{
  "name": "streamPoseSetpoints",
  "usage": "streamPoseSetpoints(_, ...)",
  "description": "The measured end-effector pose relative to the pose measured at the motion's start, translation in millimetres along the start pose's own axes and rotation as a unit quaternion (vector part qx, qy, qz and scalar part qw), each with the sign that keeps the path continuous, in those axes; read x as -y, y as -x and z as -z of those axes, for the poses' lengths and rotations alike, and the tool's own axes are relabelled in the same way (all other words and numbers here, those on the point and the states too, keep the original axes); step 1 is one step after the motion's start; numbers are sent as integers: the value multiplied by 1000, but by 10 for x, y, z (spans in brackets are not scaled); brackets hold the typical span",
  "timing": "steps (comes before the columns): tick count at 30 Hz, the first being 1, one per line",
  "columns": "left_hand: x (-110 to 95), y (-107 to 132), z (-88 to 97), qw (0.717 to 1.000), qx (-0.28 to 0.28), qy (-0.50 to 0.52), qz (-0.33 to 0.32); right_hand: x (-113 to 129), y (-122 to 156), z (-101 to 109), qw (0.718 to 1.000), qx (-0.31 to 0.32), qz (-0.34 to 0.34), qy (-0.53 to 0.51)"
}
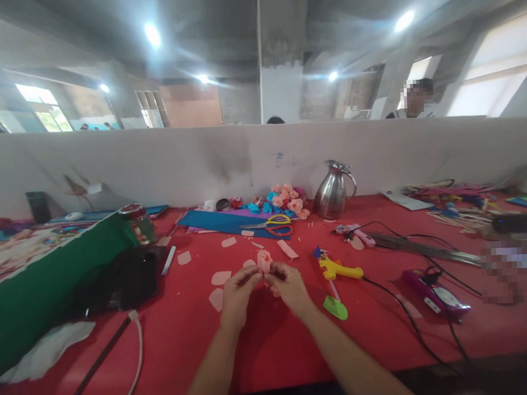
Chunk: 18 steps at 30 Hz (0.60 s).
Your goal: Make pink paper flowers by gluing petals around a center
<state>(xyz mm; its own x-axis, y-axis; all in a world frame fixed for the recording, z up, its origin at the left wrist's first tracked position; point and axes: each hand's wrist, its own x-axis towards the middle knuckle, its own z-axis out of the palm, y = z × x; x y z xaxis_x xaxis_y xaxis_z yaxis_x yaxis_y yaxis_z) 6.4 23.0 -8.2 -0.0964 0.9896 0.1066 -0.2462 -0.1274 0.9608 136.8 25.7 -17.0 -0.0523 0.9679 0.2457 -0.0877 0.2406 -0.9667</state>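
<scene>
A small pink paper rose (264,261) is pinched between my two hands above the red table. My left hand (239,290) grips its lower left side with thumb and fingertips. From the other side, my right hand (290,286) presses its thumb and fingers on the base; more pink paper shows just beneath. Cut pink paper petals (216,299) lie to the left of my hands, and a folded pink strip (288,249) lies just beyond them. Right of my hands rests a yellow glue gun (340,269), its nozzle by a bright green piece (335,308).
Scissors (268,224) lie on blue paper (216,223) at the back, near finished pink flowers (292,199). A steel jug (333,189) stands against the partition (158,161). Cables cross the right side by a purple power box (437,295). A green-walled box (67,279) occupies the left.
</scene>
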Motion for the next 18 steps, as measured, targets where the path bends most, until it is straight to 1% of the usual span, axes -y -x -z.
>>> streamPoseSetpoints(5, 28, -14, 3, 997, 6, -51, -62, -43, -11, 14, 1000, -6, 8, -6)
streamPoseSetpoints(8, 50, -26, 17, 993, 9, -71, -98, -68, -9, 15, 1000, -13, -1, -14)
streamPoseSetpoints(10, 64, -31, 33, 990, 11, -89, -106, -74, -5, 15, 1000, -16, -7, -15)
streamPoseSetpoints(13, 75, -24, 51, 987, 11, -130, -95, -66, 4, 11, 1000, -25, 4, -7)
streamPoseSetpoints(15, 70, -10, 49, 984, 14, -152, -92, -60, 14, 6, 999, -41, 16, 5)
streamPoseSetpoints(18, 43, 17, 19, 978, 17, -179, -106, -63, 39, -10, 996, -73, 36, 46)
